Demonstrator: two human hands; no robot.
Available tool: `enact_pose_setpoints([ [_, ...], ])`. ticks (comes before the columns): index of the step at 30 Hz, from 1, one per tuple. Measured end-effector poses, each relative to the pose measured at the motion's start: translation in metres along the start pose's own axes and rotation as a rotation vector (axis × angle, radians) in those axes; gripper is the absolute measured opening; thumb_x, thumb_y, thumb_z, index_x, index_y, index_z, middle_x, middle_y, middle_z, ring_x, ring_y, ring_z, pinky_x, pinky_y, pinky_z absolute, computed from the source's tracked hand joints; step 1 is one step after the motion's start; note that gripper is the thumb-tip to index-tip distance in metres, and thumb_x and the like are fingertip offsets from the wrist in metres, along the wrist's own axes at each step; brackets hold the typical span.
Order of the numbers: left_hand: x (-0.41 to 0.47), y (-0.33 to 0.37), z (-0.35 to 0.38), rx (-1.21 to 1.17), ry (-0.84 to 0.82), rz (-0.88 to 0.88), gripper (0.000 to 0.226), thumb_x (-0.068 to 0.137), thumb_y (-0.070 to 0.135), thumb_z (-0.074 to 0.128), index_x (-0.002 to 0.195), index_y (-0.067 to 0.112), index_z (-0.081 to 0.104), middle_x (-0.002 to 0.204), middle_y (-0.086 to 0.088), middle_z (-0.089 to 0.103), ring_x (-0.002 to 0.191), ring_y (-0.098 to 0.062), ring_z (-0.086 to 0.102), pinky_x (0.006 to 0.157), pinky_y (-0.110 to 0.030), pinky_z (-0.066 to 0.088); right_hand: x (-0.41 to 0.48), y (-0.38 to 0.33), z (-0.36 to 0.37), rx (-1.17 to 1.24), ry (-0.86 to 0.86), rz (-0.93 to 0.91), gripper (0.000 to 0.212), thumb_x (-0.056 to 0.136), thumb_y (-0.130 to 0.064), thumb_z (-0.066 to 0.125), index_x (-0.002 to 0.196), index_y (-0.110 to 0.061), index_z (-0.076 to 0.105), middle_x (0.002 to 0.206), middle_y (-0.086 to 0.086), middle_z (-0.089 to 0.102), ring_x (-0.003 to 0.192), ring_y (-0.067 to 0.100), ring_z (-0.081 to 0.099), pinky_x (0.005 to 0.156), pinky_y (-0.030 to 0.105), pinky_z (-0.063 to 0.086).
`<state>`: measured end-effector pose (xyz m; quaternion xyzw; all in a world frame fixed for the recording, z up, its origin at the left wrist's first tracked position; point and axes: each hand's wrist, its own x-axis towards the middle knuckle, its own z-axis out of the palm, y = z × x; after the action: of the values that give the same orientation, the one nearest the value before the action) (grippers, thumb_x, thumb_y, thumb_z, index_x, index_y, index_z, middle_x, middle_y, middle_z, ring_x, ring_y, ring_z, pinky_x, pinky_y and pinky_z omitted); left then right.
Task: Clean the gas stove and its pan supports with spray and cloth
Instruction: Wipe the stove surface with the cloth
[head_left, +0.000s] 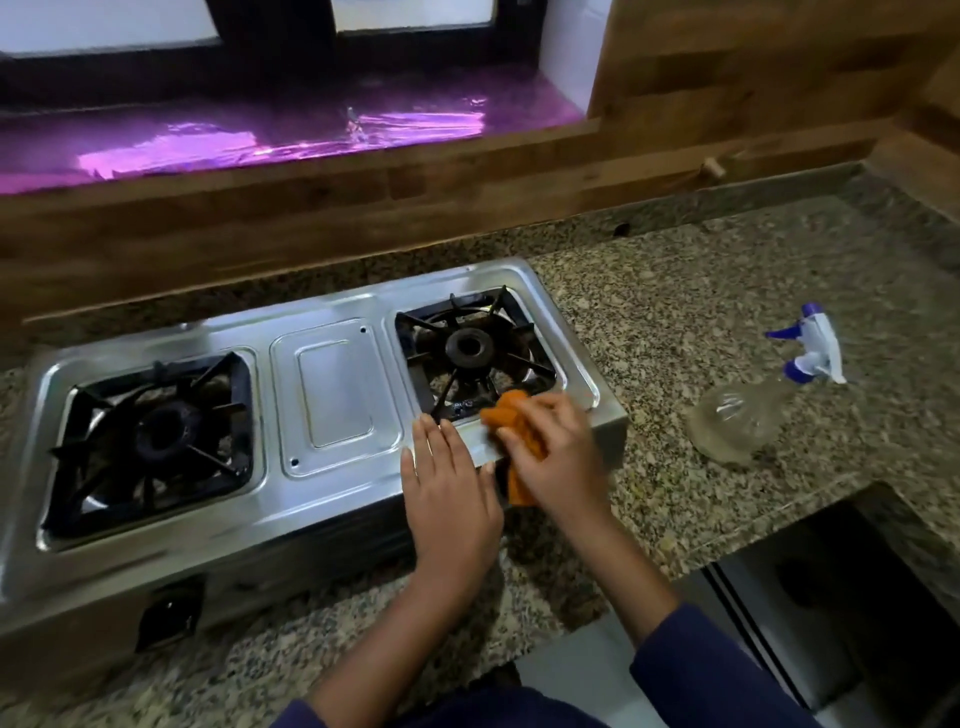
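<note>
Wiping is under way: the cloth (511, 423) is bunched in the right hand (550, 457) and pressed on the stove (337, 395) front edge, by the right support (472, 348). The left hand (447, 493) is laid flat, fingers spread, steadying. Next, probably, the supports; the spray (763, 400) is left on the counter (675, 312), well apart.

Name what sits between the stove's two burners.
In the head view, a flat raised steel panel separates the left burner from the right burner; nothing rests on it.

Speckled granite countertop (701, 322) runs wall to wall, wood-plank backsplash (311, 208) behind it, and a dark-framed window (322, 41) at the far left over a sill (260, 140) glowing purple.
</note>
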<state>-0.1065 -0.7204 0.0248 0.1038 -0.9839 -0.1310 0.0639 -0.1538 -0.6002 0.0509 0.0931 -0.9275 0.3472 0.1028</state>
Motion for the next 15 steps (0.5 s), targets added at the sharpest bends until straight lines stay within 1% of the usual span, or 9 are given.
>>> enact_pose_setpoints([
  [2, -0.002, -0.001, 0.001, 0.019, 0.018, 0.006, 0.064, 0.092, 0.034, 0.029, 0.140, -0.005, 0.044, 0.150, -0.025, 0.036, 0.144, -0.036, 0.030, 0.115, -0.049, 0.024, 0.003, -0.011, 0.010, -0.124, -0.116, -0.142, 0.033, 0.090, -0.034, 0.062, 0.122, -0.026, 0.066, 0.121, -0.002, 0.053, 0.111, 0.017, 0.047, 0.084, 0.028, 0.050],
  [3, -0.002, -0.001, 0.002, 0.030, 0.022, 0.006, 0.063, 0.092, 0.034, 0.028, 0.140, -0.004, 0.045, 0.151, -0.024, 0.036, 0.144, -0.035, 0.030, 0.115, -0.050, 0.026, 0.004, -0.013, 0.011, -0.165, -0.136, -0.178, 0.030, 0.090, -0.033, 0.061, 0.119, -0.027, 0.067, 0.121, -0.003, 0.054, 0.110, 0.018, 0.047, 0.081, 0.031, 0.052],
  [5, -0.002, -0.003, 0.002, 0.034, 0.017, 0.007, 0.064, 0.094, 0.036, 0.026, 0.144, -0.002, 0.041, 0.153, -0.023, 0.033, 0.145, -0.034, 0.027, 0.116, -0.050, 0.027, 0.010, -0.007, 0.006, -0.191, -0.144, -0.176, 0.028, 0.089, -0.031, 0.061, 0.116, -0.028, 0.069, 0.120, -0.004, 0.054, 0.109, 0.018, 0.047, 0.077, 0.032, 0.051],
  [6, -0.003, -0.003, 0.002, 0.031, 0.012, 0.009, 0.065, 0.095, 0.038, 0.025, 0.146, -0.001, 0.038, 0.154, -0.022, 0.030, 0.146, -0.033, 0.024, 0.117, -0.050, 0.025, 0.013, 0.000, -0.001, -0.197, -0.135, -0.151, 0.027, 0.089, -0.030, 0.062, 0.115, -0.029, 0.069, 0.119, -0.004, 0.055, 0.109, 0.018, 0.047, 0.076, 0.030, 0.050],
  [8, -0.003, -0.003, 0.004, 0.033, 0.006, 0.013, 0.066, 0.097, 0.040, 0.022, 0.148, 0.001, 0.034, 0.157, -0.021, 0.026, 0.148, -0.032, 0.020, 0.118, -0.050, 0.023, 0.020, 0.023, -0.020, -0.224, -0.076, -0.026, 0.025, 0.090, -0.027, 0.062, 0.114, -0.027, 0.068, 0.119, -0.002, 0.053, 0.110, 0.019, 0.046, 0.075, 0.025, 0.047],
  [10, -0.003, -0.002, 0.004, 0.032, 0.011, 0.010, 0.066, 0.098, 0.042, 0.021, 0.149, 0.002, 0.032, 0.157, -0.020, 0.024, 0.149, -0.031, 0.017, 0.119, -0.049, 0.021, 0.030, 0.046, -0.042, -0.237, 0.004, 0.148, 0.027, 0.091, -0.026, 0.062, 0.117, -0.022, 0.068, 0.119, 0.003, 0.050, 0.110, 0.021, 0.045, 0.079, 0.025, 0.045],
  [11, -0.003, -0.002, 0.004, 0.030, 0.016, 0.012, 0.065, 0.098, 0.042, 0.021, 0.149, 0.002, 0.032, 0.157, -0.020, 0.025, 0.148, -0.032, 0.018, 0.119, -0.050, 0.021, 0.034, 0.053, -0.050, -0.242, 0.032, 0.207, 0.029, 0.092, -0.026, 0.062, 0.119, -0.020, 0.068, 0.119, 0.005, 0.050, 0.111, 0.022, 0.045, 0.081, 0.027, 0.045],
  [13, -0.004, 0.003, 0.005, 0.023, 0.035, 0.046, 0.064, 0.098, 0.042, 0.024, 0.147, 0.002, 0.036, 0.156, -0.019, 0.028, 0.147, -0.031, 0.022, 0.118, -0.049, 0.022, 0.041, 0.057, -0.058, -0.254, 0.067, 0.219, 0.030, 0.092, -0.026, 0.062, 0.119, -0.016, 0.068, 0.118, 0.006, 0.050, 0.111, 0.023, 0.045, 0.084, 0.028, 0.044],
  [15, -0.005, 0.009, 0.008, 0.018, 0.034, 0.109, 0.062, 0.098, 0.040, 0.026, 0.145, 0.002, 0.040, 0.155, -0.017, 0.033, 0.145, -0.030, 0.028, 0.118, -0.047, 0.023, 0.040, 0.044, -0.055, -0.218, 0.072, 0.137, 0.029, 0.091, -0.024, 0.064, 0.118, -0.016, 0.068, 0.117, 0.006, 0.051, 0.111, 0.022, 0.045, 0.084, 0.027, 0.042],
])
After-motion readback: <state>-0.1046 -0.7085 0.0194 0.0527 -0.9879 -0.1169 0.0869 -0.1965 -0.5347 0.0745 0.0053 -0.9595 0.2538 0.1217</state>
